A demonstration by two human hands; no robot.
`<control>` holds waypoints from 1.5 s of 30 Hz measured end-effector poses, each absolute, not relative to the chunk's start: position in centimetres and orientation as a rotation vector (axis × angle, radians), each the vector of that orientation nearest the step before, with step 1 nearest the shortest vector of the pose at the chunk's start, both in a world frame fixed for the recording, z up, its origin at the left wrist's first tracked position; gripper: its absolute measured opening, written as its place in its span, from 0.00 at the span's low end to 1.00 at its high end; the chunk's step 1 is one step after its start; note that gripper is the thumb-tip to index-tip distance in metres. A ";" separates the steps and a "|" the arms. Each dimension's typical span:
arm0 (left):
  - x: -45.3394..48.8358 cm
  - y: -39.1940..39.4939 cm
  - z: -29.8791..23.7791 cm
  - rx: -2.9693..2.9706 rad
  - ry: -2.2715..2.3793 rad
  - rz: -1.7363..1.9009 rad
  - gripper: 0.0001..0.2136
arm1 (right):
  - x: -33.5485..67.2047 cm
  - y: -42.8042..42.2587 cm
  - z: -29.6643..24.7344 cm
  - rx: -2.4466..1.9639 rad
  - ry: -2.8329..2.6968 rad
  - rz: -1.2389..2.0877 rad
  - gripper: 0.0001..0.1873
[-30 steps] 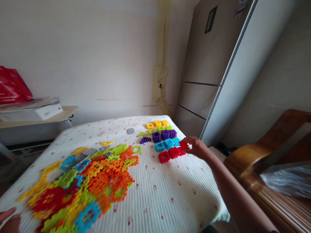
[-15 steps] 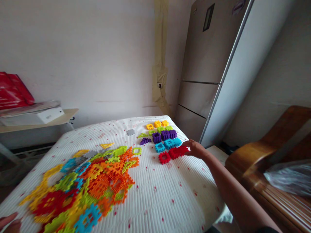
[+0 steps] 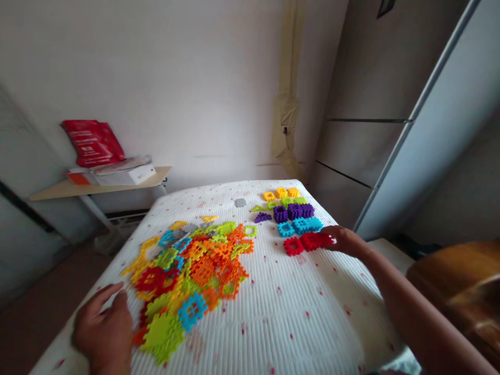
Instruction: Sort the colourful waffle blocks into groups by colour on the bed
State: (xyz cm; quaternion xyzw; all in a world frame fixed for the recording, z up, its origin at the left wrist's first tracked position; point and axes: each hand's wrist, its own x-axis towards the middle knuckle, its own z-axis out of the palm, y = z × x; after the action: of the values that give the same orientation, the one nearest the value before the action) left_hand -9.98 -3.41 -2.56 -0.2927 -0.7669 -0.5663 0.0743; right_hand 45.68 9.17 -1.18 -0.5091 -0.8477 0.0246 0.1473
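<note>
My right hand [image 3: 342,240] is at the right end of a row of red plastic interlocking tiles [image 3: 310,241], its fingertips closed on the red tile at that end. A square red tile with a hole [image 3: 294,246] lies at the row's left end. Behind it come groups of blue tiles [image 3: 307,225], purple tiles [image 3: 295,211], green tiles [image 3: 287,201] and yellow tiles [image 3: 282,193]. My left hand [image 3: 103,323] is open beside a mixed heap of tiles [image 3: 203,268], thumb and fingers apart and holding nothing. A green tile [image 3: 162,335] lies at the heap's near edge.
A white dotted cloth covers the table [image 3: 273,323]. Toward its far side lies a grey tile [image 3: 240,202]. Left behind stands a small side table [image 3: 58,190] with a red bag [image 3: 91,143] and a white box [image 3: 130,175]. A fridge [image 3: 363,140] stands at the back right.
The view has swung left, so everything sits further right. My left hand has come into fuller view beside the heap. My right hand stays at the end of the red row.
</note>
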 end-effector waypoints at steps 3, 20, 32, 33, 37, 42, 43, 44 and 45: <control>-10.8 -3.3 -3.5 -0.917 -2.243 -1.624 0.10 | 46.2 9.0 -1.4 -1.443 -2.423 0.027 0.17; -3.7 4.9 3.7 -2.130 -2.178 -0.315 0.18 | 27.5 3.7 1.8 -0.852 -2.806 -0.025 0.09; -3.3 8.1 1.3 -2.196 -2.288 -0.255 0.18 | 22.1 4.1 -3.2 -0.576 -2.752 -0.136 0.13; -3.3 8.2 1.3 -2.185 -2.295 -0.305 0.17 | 22.2 4.1 -3.5 -0.580 -2.737 -0.146 0.13; -3.3 7.9 1.6 -2.152 -2.324 -0.556 0.13 | 22.2 4.0 -3.9 -0.597 -2.722 -0.161 0.14; -3.3 7.3 2.3 -2.095 -2.363 -0.978 0.07 | 22.1 4.1 -4.1 -0.612 -2.703 -0.129 0.13; -3.3 7.3 2.5 -2.072 -2.374 -1.078 0.06 | 22.1 4.1 -4.1 -0.613 -2.699 -0.122 0.13; -3.4 7.3 2.7 -2.051 -2.381 -1.184 0.04 | 22.1 4.1 -4.1 -0.615 -2.695 -0.117 0.13; -3.4 7.3 2.9 -2.034 -2.381 -1.297 0.02 | 22.1 4.1 -4.0 -0.619 -2.693 -0.114 0.12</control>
State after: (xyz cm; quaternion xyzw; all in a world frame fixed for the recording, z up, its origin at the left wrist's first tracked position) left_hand -3.39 7.27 2.86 -0.5955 -0.6970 -0.3798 -0.1236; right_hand 22.09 4.08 -4.03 -0.2200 -0.9566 -0.0403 0.1869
